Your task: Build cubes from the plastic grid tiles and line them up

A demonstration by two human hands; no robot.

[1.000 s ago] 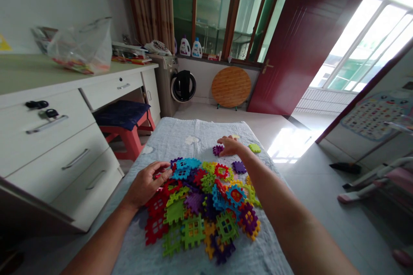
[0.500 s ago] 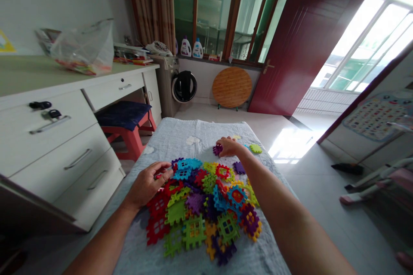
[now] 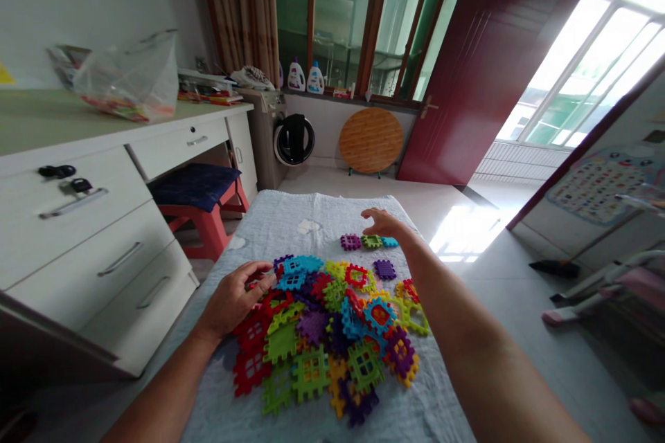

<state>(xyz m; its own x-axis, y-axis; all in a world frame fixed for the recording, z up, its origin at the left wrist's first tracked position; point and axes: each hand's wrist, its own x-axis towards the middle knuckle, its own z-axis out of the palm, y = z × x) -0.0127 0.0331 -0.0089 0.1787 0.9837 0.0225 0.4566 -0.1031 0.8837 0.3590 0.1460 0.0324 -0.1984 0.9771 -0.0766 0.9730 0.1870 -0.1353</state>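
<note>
A pile of colourful plastic interlocking tiles (image 3: 312,325), many with window-like cutouts, lies on the cloth-covered table (image 3: 280,221). My left hand (image 3: 240,296) rests against the pile's left side, fingers loosely curved and apart beside red tiles and a light blue tile (image 3: 291,281). Beyond the pile, my right hand (image 3: 385,223) hovers with nothing in its parted fingers. Below it a purple tile (image 3: 350,241), a green tile (image 3: 371,241) and a blue tile (image 3: 389,241) lie in a row. Another purple tile (image 3: 384,269) sits between this row and the pile.
Left stands a white desk (image 3: 93,221) with a plastic bag (image 3: 135,83) on top. A red stool (image 3: 202,201) with a dark blue seat is tucked beneath. Past the table are a washing machine (image 3: 270,138), a round wooden board (image 3: 370,141) and a red door (image 3: 462,69).
My right hand has let go of the purple tile, which now lies in the row, and has risen away to the right. My left hand has stayed at the pile.
</note>
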